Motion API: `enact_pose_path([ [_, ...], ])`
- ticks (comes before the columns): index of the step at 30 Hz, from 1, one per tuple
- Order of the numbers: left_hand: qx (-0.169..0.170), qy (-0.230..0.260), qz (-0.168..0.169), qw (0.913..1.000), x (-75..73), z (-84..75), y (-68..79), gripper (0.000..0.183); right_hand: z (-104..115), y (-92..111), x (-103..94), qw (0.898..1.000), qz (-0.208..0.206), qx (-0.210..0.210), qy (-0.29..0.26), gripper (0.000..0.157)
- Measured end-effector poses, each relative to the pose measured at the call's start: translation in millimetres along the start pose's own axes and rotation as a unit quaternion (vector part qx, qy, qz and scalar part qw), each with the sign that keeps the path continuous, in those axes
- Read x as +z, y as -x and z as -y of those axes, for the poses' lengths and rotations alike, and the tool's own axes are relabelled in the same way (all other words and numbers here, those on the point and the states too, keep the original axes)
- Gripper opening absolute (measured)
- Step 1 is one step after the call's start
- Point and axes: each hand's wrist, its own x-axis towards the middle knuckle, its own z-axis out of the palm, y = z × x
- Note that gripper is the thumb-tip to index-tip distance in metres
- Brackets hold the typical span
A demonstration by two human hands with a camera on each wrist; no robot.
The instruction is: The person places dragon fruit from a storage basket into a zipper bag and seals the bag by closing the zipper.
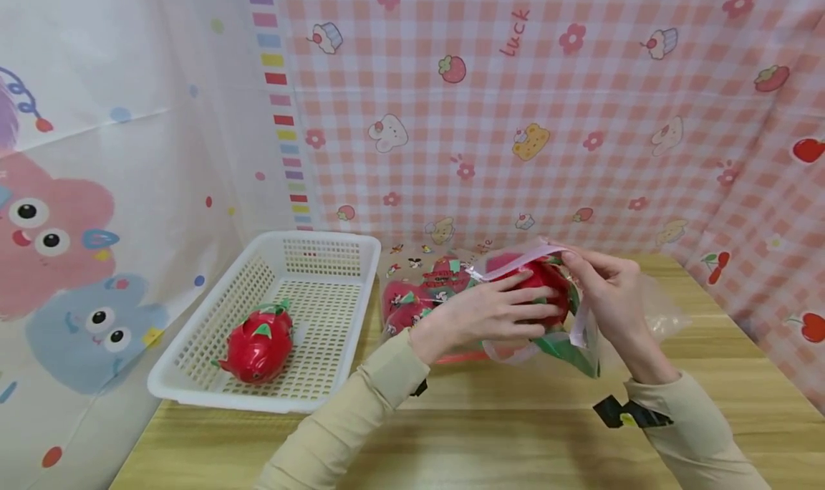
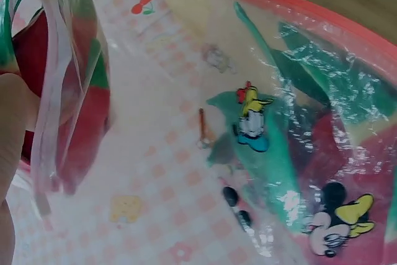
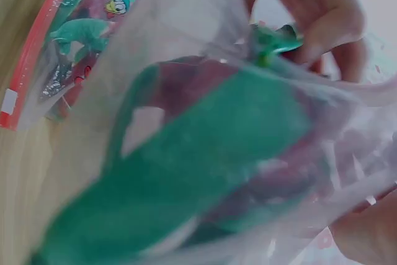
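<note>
My left hand [image 1: 496,311] reaches into the mouth of a clear zip bag [image 1: 583,325] and holds a red dragon fruit [image 1: 531,289] there. Beside it, my right hand [image 1: 606,289] pinches the bag's pale pink zip edge near the top. In the right wrist view, green leaf shapes [image 3: 186,166] show blurred through the plastic. Behind my left hand lies a second zip bag [image 1: 402,311] with a red zip, cartoon prints and red-and-green fruit inside. Another shiny red dragon fruit [image 1: 260,344] lies in the white basket [image 1: 370,250].
The basket stands at the left of the wooden table [image 1: 503,447]. A pink checked cloth [image 1: 490,117] hangs behind the table, and a white printed cloth [image 1: 161,225] hangs at the left.
</note>
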Motion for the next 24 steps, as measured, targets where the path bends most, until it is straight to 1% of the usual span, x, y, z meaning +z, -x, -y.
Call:
enact_pose_path([
  [2,-0.017,0.013,0.000,0.9998,3.8,-0.1,2.2,0.028,1,-1,2.1,0.999,-0.019,0.002,-0.030,0.024],
  [3,-0.028,0.012,-0.002,0.9995,5.5,-0.8,3.3,0.027,0,-1,3.1,0.999,-0.031,0.006,-0.043,0.025],
  [4,-0.042,0.010,-0.004,0.9991,7.4,-2.2,4.5,0.026,-1,-2,4.1,0.998,-0.046,0.011,-0.052,0.026],
  [5,-0.063,0.010,-0.009,0.9979,9.6,-4.3,5.5,0.025,-2,-3,4.7,0.997,-0.061,0.015,-0.054,0.026],
  [6,-0.097,0.010,-0.014,0.9952,11.6,-7.0,6.1,0.025,-4,-4,5.1,0.995,-0.075,0.020,-0.060,0.028],
  [7,-0.145,0.007,-0.018,0.9893,13.2,-10.0,6.0,0.025,-6,-4,5.1,0.994,-0.088,0.025,-0.058,0.029],
  [8,-0.205,0.009,-0.018,0.9786,14.5,-13.4,6.0,0.025,-9,-5,4.6,0.993,-0.098,0.030,-0.051,0.029],
  [9,-0.272,0.019,-0.010,0.9620,15.4,-16.7,6.1,0.027,-12,-6,3.7,0.993,-0.104,0.035,-0.036,0.029],
  [10,-0.344,0.041,0.004,0.9381,15.9,-20.1,6.2,0.027,-15,-7,2.5,0.993,-0.108,0.044,-0.026,0.030],
  [11,-0.412,0.085,0.024,0.9068,15.4,-22.7,5.9,0.021,-18,-7,1.0,0.993,-0.109,0.050,-0.015,0.030],
  [12,-0.469,0.146,0.045,0.8700,14.7,-24.0,5.5,0.016,-21,-8,-0.8,0.993,-0.107,0.057,-0.002,0.031],
  [13,-0.512,0.207,0.065,0.8313,14.3,-24.8,5.6,0.022,-24,-9,-2.6,0.993,-0.099,0.058,0.026,0.031],
  [14,-0.541,0.265,0.083,0.7934,13.4,-24.3,5.6,0.033,-26,-10,-4.9,0.993,-0.089,0.048,0.067,0.030],
  [15,-0.559,0.321,0.100,0.7580,12.7,-22.7,5.2,0.042,-28,-12,-7.1,0.990,-0.077,0.032,0.117,0.029],
  [16,-0.569,0.375,0.107,0.7241,12.4,-20.3,4.5,0.047,-30,-14,-9.5,0.984,-0.063,0.006,0.167,0.026],
  [17,-0.574,0.421,0.105,0.6944,12.1,-16.8,3.5,0.052,-31,-16,-11.9,0.973,-0.053,-0.025,0.223,0.023],
  [18,-0.575,0.454,0.096,0.6739,12.6,-13.1,2.2,0.053,-31,-17,-14.6,0.957,-0.048,-0.055,0.282,0.021],
  [19,-0.578,0.474,0.080,0.6594,12.5,-8.9,0.1,0.052,-30,-19,-17.0,0.939,-0.048,-0.084,0.331,0.019],
  [20,-0.581,0.490,0.058,0.6472,11.5,-4.1,-2.4,0.051,-28,-21,-19.6,0.924,-0.051,-0.106,0.363,0.018],
  [21,-0.583,0.508,0.030,0.6336,11.0,1.1,-5.1,0.050,-25,-23,-22.0,0.916,-0.057,-0.115,0.380,0.018],
  [22,-0.585,0.525,-0.003,0.6184,9.0,7.2,-8.3,0.048,-21,-26,-24.5,0.912,-0.067,-0.114,0.387,0.019],
  [24,-0.580,0.561,-0.063,0.5872,1.7,20.8,-15.8,0.045,-9,-31,-29.3,0.910,-0.100,-0.094,0.390,0.023],
])
